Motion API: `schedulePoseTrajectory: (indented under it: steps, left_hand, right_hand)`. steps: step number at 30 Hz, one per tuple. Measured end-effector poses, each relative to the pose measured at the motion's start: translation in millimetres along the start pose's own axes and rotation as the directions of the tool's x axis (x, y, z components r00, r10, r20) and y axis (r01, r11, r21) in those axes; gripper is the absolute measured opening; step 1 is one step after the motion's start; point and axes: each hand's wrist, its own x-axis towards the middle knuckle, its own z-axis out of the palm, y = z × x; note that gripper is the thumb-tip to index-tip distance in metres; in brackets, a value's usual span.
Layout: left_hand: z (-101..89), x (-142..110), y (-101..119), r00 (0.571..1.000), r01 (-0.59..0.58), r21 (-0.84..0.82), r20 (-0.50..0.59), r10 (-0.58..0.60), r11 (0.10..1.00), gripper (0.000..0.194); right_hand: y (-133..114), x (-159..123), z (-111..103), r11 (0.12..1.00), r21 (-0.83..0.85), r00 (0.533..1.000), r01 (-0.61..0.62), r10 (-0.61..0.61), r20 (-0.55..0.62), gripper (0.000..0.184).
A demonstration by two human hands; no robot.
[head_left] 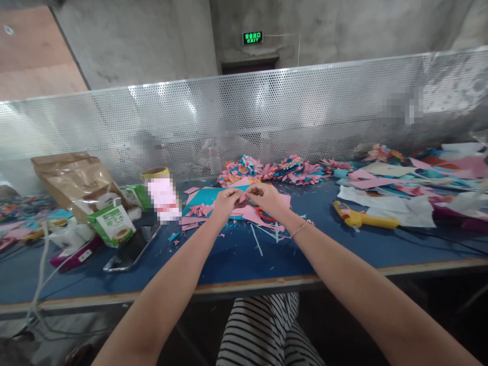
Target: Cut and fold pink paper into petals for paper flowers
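My left hand [227, 200] and my right hand [264, 197] meet over the middle of the table, fingertips pinched on a small pink paper piece [243, 197] between them. Its exact shape is partly covered by my fingers. Beneath them lie pink paper sheets [251, 215] and a blue sheet [203, 196]. A pink paper cutout with pointed strips [200, 209] rests left of my left hand. Red scissor handles [267, 216] show partly under my right hand. Thin pale paper strips [257, 241] are scattered nearer to me.
Behind my hands sit clusters of folded paper flowers [293, 170] before a perforated metal screen [267, 117]. A yellow glue gun [362, 219] lies right, its cord trailing off. Left are a phone [132, 248], a green-and-white carton [112, 224] and a brown paper bag [78, 178].
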Motion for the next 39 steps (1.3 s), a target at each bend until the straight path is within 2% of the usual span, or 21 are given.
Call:
schedulePoseTrajectory:
  steps: [5, 9, 13, 18, 22, 26, 30, 33, 39]
  left_hand:
    - [-1.7, 3, -1, 0.999, 0.052, 0.005, -0.015, -0.052, 0.999, 0.019]
    - [-4.1, 4, 0, 0.998, -0.029, 0.109, -0.044, 0.034, 0.994, 0.019]
    - [-3.8, 1, 3, 0.995, -0.1, 0.2, 0.043, 0.093, 0.975, 0.013]
    - [-3.1, -1, 4, 0.995, -0.066, 0.221, 0.085, 0.048, 0.973, 0.007]
    - [-3.0, -1, 4, 0.993, -0.047, 0.281, 0.12, 0.013, 0.959, 0.004]
    - [-3.2, 1, 4, 0.999, 0.011, 0.105, 0.036, -0.015, 0.994, 0.004]
    - [-4.1, 1, 6, 0.994, 0.091, -0.096, -0.044, -0.096, 0.991, 0.01]
    - [-4.4, -1, 8, 0.989, 0.14, -0.166, -0.026, -0.146, 0.976, 0.01]
    - [-4.2, -1, 7, 0.984, 0.179, -0.199, 0.029, -0.177, 0.963, 0.01]
  right_hand:
    - [3, 1, -1, 0.995, -0.073, 0.998, 0.067, -0.067, -0.002, 0.01]
    - [3, 3, -5, 0.981, -0.151, 0.992, 0.122, -0.123, 0.006, 0.015]
    - [5, 5, -7, 0.965, -0.229, 0.991, 0.13, -0.132, 0.008, 0.019]
    - [7, 4, -7, 0.945, -0.275, 0.982, 0.178, -0.188, -0.013, 0.019]
    - [5, 1, -8, 0.943, -0.236, 0.972, 0.233, -0.232, 0.034, 0.021]
    - [4, 0, -13, 0.934, -0.157, 0.947, 0.321, -0.318, 0.044, 0.024]
    - [10, 3, -15, 0.885, -0.106, 0.891, 0.453, -0.445, 0.088, 0.022]
    - [15, 5, -15, 0.862, -0.161, 0.876, 0.481, -0.475, 0.077, 0.016]
    - [17, 5, -16, 0.868, -0.202, 0.891, 0.453, -0.447, 0.076, 0.014]
